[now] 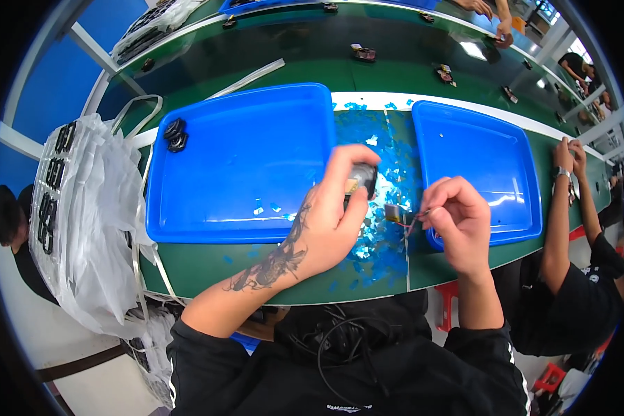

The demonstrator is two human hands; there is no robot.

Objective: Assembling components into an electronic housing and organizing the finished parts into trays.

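Observation:
My left hand (329,218) is closed around a small black plastic housing (367,178), with a tan piece showing on it near the fingers. Thumb and fingertips of my right hand (461,218) pinch thin wires (410,223). A small silvery block with a yellowish edge, perhaps a battery (393,212), sits at the wires' left end. It is apart from the housing by a short gap. Both hands are above the green table (388,274), over scattered small blue film pieces (367,253). What lies inside the housing is hidden.
A large blue tray (236,237) on the left holds black parts (176,135); a smaller blue tray (537,208) lies right. Beyond is a green conveyor (298,55) carrying small assemblies (364,53). White bagged trays (93,229) are stacked left. A co-worker's hands (568,156) are at right.

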